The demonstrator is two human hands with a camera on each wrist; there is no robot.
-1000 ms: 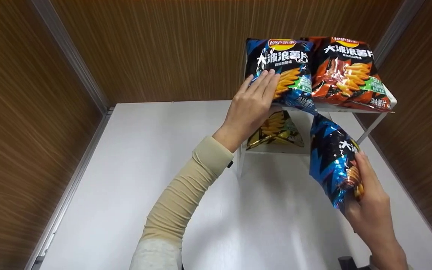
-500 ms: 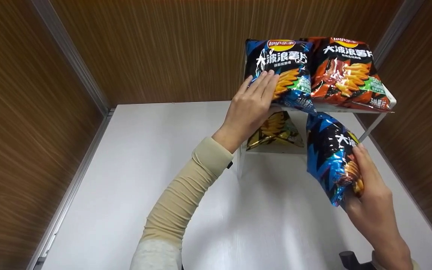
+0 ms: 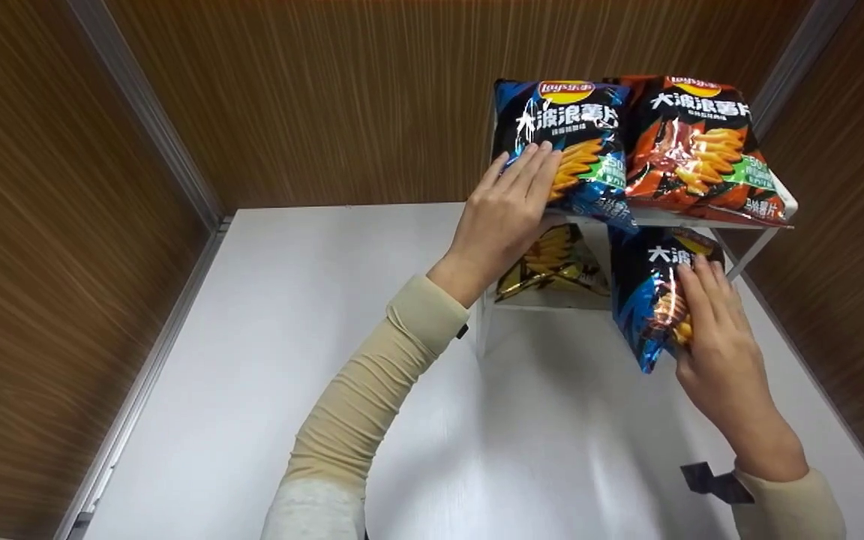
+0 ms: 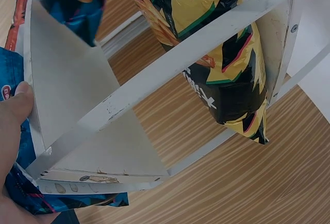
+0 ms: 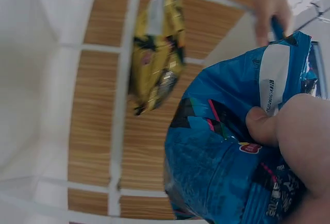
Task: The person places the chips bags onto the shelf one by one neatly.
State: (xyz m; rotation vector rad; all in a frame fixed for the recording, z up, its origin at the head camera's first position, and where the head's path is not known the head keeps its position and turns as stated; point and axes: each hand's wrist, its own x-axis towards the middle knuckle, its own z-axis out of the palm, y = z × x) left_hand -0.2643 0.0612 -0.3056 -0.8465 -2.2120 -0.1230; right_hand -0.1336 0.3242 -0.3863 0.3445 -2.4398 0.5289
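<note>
On the top of a white rack (image 3: 739, 223), my left hand (image 3: 507, 206) lies with straight fingers across the front of a blue-and-black bag of chips (image 3: 574, 120). In the left wrist view its thumb (image 4: 21, 100) is at the rack's panel edge, beside blue wrapping. Lower right, my right hand (image 3: 724, 345) holds a second blue-and-black bag of chips (image 3: 638, 292), fingers on the front. The right wrist view shows that hand's thumb (image 5: 263, 126) on the bag's (image 5: 216, 152) back. This bag's upper end is under the rack's top shelf.
A red bag of chips (image 3: 691, 142) stands on the top shelf, right of the blue one. On the lower level at left lies a yellow-and-black bag (image 3: 556, 259). Thin white rails (image 4: 124, 98) frame the rack. Wood-patterned panels (image 3: 349, 105) rise behind the white surface (image 3: 312, 300).
My right hand has moved up and forward, bringing the held bag further under the top shelf and turning its front more toward the head camera. My left hand stays in place.
</note>
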